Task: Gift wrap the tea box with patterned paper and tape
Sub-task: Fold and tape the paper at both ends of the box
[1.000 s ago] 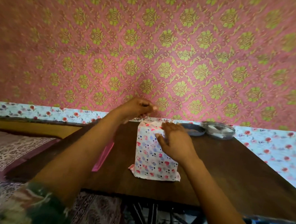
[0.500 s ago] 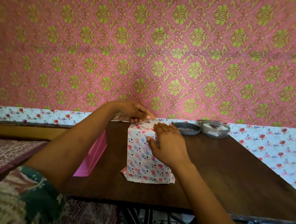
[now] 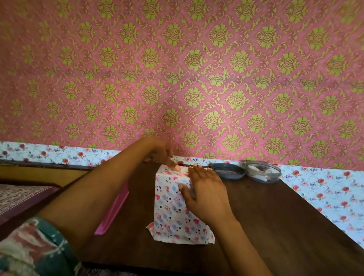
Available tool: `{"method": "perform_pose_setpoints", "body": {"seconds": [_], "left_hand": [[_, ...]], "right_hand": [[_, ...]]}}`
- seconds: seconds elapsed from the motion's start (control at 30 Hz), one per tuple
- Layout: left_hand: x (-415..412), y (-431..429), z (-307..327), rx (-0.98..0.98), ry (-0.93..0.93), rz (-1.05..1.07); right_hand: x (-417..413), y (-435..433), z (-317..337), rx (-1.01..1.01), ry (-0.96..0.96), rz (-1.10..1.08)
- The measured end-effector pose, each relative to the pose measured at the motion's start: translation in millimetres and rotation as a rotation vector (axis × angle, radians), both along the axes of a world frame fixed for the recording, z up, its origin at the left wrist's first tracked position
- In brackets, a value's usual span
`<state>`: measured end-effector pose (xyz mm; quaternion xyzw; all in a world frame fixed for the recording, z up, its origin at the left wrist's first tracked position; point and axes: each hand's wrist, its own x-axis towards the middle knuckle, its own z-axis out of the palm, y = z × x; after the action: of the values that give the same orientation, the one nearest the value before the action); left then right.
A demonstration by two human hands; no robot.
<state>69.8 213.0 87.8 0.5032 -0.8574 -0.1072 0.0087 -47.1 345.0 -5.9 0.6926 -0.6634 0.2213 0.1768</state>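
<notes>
Dark wood is seen across the table (image 3: 267,226), on which the tea box (image 3: 168,211) is stood upright near the middle, well back from the near edge. It is fully covered by the patterned paper (image 3: 166,227), printed with red hearts and small blue patches; whether any letters are among them cannot be told. At the base a paper corner is splayed out onto the tabletop on the left.

The right hand (image 3: 207,194) is laid flat against the box's upper right side, fingers straight and reaching the top edge, thumb pressed on the near face; nothing is gripped. The left hand (image 3: 161,152) is blurred at the far top edge, one fingertip (image 3: 176,167) pressed on the top; whether anything is pinched cannot be told.

Bare tabletop is left to the right of the box and in front of it. A pink flat thing (image 3: 114,210) is propped at the left edge, partly hidden by the left forearm. A dark round lid (image 3: 227,172) and a clear round container (image 3: 263,171) are set side by side at the far edge, against the wall.
</notes>
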Motion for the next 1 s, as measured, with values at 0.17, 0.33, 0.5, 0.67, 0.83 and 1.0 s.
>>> {"method": "perform_pose_setpoints", "body": {"seconds": [0.17,0.33,0.5,0.67,0.83,1.0], "left_hand": [[16,-5,-26,0.418,0.441,0.142],[17,6,-36,0.385,0.582,0.121],[13,16,-29,0.206,0.603,0.118],[-7,30,-35,0.119,0.417,-0.001],[-10,27,-35,0.119,0.324,0.05],[-8,24,-33,0.218,0.342,0.087]], "right_hand": [[1,-3,0,0.044,0.016,-0.048],[7,-7,0,0.05,-0.006,-0.098],[6,-5,0,0.058,0.004,-0.109],[7,-2,-3,0.055,0.005,-0.11],[12,1,-3,0.058,0.006,-0.115],[14,5,-5,0.032,0.008,-0.106]]}}
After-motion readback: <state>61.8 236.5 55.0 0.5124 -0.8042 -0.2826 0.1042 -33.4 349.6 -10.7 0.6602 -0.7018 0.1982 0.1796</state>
